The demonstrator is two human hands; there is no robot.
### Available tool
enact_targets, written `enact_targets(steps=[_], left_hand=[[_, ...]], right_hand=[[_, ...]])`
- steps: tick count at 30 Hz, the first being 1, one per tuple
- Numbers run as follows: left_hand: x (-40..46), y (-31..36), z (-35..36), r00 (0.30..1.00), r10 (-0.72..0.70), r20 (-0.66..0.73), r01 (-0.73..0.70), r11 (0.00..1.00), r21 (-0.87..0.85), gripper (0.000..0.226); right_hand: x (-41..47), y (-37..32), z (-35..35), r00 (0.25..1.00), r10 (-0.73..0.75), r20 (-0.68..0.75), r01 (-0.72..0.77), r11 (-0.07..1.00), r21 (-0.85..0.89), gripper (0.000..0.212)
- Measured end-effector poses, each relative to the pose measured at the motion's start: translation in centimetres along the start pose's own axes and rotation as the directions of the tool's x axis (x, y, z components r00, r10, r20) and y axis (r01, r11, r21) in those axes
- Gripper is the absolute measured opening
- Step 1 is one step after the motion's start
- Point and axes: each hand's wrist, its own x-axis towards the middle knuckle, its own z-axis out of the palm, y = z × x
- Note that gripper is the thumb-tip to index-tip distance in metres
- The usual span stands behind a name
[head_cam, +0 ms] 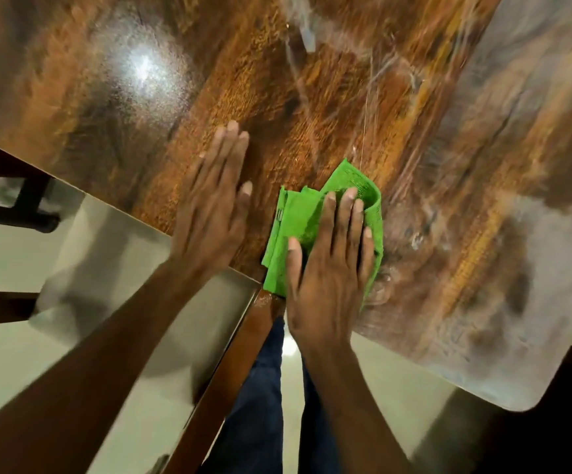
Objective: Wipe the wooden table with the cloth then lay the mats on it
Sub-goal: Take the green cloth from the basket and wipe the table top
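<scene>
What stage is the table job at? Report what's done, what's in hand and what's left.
Done: hard to judge; smeary streaks show on the wooden table beyond the cloth, so some of it may have been wiped. In hand: the right hand presses the green cloth flat near the table's corner, while the left hand lies flat on the wood beside it. Left: the rest of the wiping, and laying the mats; none are in view.

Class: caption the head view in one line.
Right hand presses green cloth on wooden table; left hand flat beside it.
</scene>
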Motion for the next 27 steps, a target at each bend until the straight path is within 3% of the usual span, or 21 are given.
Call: enact_targets(steps=[4,10,15,19,24,27], left_hand=[[2.9,-3.6,-0.9,0.998,-0.051,0.044,0.046,0.992,0.117,0.062],[4.8,-3.7,-0.5,0.997,-0.077,-0.023,0.079,0.989,0.125,0.062],[4.5,-3.8,-0.4,0.996,-0.089,-0.027,0.092,0.986,0.139,0.063],[4.5,-3.4,-0.5,0.995,-0.097,-0.023,0.099,0.984,0.146,0.062],[4.6,-3.6,-0.4,0.994,-0.097,-0.055,0.103,0.989,0.110,0.059],[4.6,-3.9,-0.3,0.995,-0.081,-0.050,0.086,0.991,0.098,0.058]], right_hand=[[1.2,-1.7,1.3,1.000,-0.014,0.011,0.014,0.999,-0.037,0.072],[13.9,-4.1,0.7,0.946,-0.320,-0.043,0.316,0.945,-0.077,0.067],[22.8,-3.4,-0.4,0.966,-0.251,-0.060,0.239,0.958,-0.159,0.068],[17.2,-3.6,0.3,0.979,-0.186,-0.086,0.175,0.978,-0.116,0.068],[3.9,-5.6,1.8,0.957,-0.277,0.088,0.286,0.951,-0.119,0.074],[0.3,-1.4,1.4,0.960,-0.257,0.111,0.270,0.956,-0.118,0.073]])
